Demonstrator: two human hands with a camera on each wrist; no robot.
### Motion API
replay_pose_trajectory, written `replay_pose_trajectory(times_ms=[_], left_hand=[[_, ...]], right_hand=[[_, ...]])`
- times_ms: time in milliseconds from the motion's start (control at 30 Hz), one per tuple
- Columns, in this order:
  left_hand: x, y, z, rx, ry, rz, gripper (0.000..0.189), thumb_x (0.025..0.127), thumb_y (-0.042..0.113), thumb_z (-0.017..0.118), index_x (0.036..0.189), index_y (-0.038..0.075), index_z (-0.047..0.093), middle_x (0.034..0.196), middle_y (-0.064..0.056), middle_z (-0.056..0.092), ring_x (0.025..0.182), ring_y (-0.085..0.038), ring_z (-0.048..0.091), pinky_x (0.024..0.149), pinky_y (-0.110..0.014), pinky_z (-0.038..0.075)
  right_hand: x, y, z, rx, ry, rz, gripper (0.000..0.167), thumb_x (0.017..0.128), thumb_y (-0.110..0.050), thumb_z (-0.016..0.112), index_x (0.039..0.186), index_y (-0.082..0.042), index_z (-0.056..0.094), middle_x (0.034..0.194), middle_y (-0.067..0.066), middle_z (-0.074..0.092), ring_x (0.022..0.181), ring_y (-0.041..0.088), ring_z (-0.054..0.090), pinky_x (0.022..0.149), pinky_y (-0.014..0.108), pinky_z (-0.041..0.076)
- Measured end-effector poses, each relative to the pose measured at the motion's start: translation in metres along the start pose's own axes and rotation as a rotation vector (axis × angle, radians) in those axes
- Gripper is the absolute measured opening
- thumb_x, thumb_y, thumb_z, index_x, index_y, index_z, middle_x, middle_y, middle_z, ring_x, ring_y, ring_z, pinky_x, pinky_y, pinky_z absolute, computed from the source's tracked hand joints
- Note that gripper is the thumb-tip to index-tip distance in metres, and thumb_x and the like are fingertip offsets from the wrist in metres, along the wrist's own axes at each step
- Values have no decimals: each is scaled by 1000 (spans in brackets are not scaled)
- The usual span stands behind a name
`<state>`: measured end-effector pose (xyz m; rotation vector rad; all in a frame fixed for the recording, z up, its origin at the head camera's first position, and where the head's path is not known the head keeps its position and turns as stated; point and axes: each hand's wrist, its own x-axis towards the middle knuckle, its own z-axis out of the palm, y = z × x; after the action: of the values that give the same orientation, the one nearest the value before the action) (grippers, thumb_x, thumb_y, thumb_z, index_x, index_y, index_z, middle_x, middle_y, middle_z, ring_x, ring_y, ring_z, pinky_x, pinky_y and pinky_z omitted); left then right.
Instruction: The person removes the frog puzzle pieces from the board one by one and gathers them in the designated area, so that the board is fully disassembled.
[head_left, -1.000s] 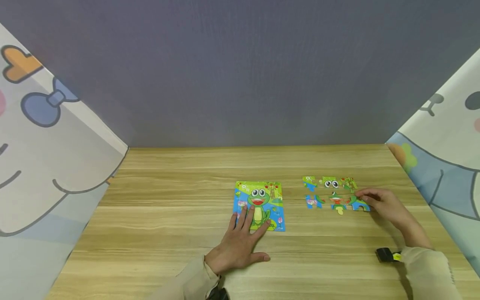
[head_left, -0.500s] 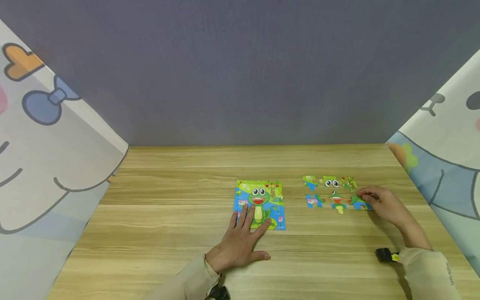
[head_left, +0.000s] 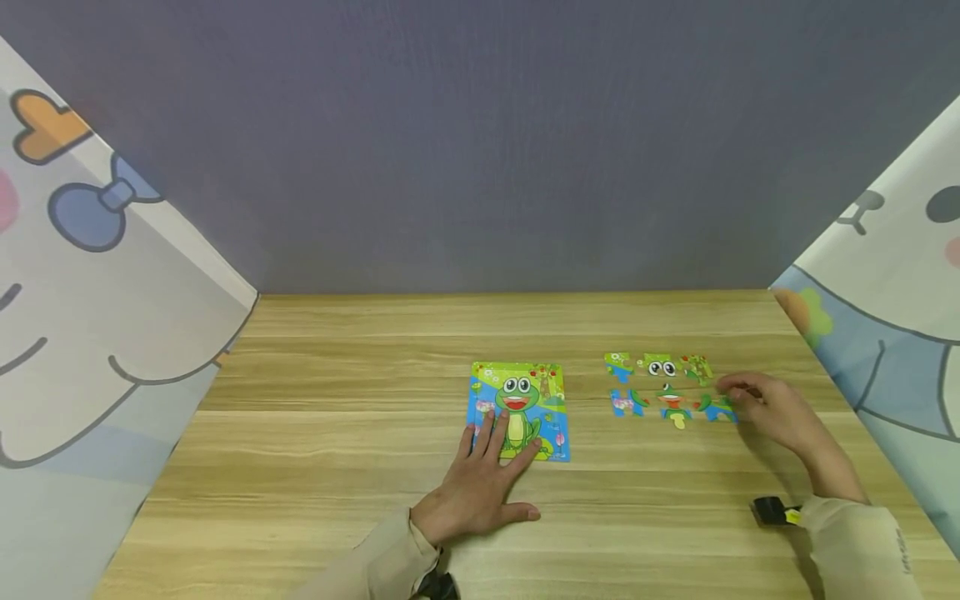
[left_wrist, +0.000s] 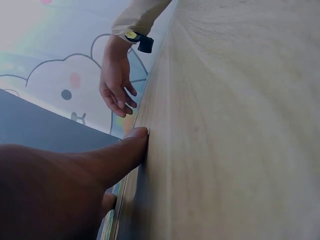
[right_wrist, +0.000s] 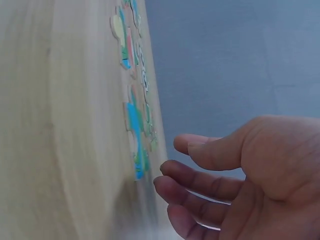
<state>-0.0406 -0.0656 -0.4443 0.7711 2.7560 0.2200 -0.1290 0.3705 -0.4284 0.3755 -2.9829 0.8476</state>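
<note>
My left hand lies flat with its fingers spread over the lower left of a square frog picture puzzle board. Part of the frog is covered by those fingers. In the left wrist view the thumb reaches toward the tabletop. My right hand hovers by the right end of the loose jigsaw pieces, near the blue and green piece. Its fingers are loosely bent, with no piece seen between them in the right wrist view. Beside it lie the eyes piece and the mouth piece.
Further loose pieces include a flower piece, a pink and blue piece and a tree piece. All rest on the wooden table. A grey panel stands behind, with cartoon-printed walls on both sides.
My right hand's fingertips have drawn slightly away to the right from the rightmost piece. The left hand stays on the puzzle board.
</note>
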Motion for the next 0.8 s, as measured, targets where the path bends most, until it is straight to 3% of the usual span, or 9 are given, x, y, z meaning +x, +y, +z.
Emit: replay_pose_trajectory(times_ms=[67,133,233,333,533,633,800], left_hand=[[0,0,0,0,3,1,84,90,70,53,160,33,24,168,-26,6,157,-43,5,122,-62,18],[-1,0,-1,-2,7,4,84,90,70,53,160,33,24,168,-26,7,157,-44,6,122,-62,19],[-1,0,-2,-34,19,8,82,91,69,53,159,33,27,167,-26,10,156,-45,7,121,-64,20],[-1,-1,-3,-101,37,13,78,91,67,55,157,32,32,167,-26,12,155,-47,7,119,-67,20],[0,-1,-3,-175,53,21,76,91,64,59,155,30,38,168,-24,9,155,-49,7,116,-73,16],[0,-1,-3,-182,57,23,79,90,64,60,156,29,34,169,-23,5,155,-50,5,116,-74,13],[-1,-2,-3,-159,91,27,82,90,64,61,157,28,32,168,-24,4,153,-53,5,115,-75,15]], right_hand=[[0,-2,-1,-11,1,6,22,101,-5,54,115,2,69,112,27,72,91,-10,59,68,15,44],[2,-7,-2,-34,7,2,22,101,-6,55,116,2,69,113,28,71,91,15,70,68,20,48],[4,-19,-3,-57,11,-15,23,101,-8,56,117,3,69,114,31,70,95,48,68,70,39,55],[8,-35,-1,-74,30,-55,21,99,-7,59,115,3,69,110,29,71,93,48,68,70,51,55],[21,-77,10,-10,14,-155,20,96,-3,63,113,3,70,108,23,73,84,34,71,63,27,53],[29,-100,19,57,-35,-174,21,96,-3,62,116,4,69,111,23,72,86,30,71,65,23,54],[43,-137,45,72,-68,-221,21,95,-6,65,115,1,71,112,17,73,91,24,68,71,27,54]])
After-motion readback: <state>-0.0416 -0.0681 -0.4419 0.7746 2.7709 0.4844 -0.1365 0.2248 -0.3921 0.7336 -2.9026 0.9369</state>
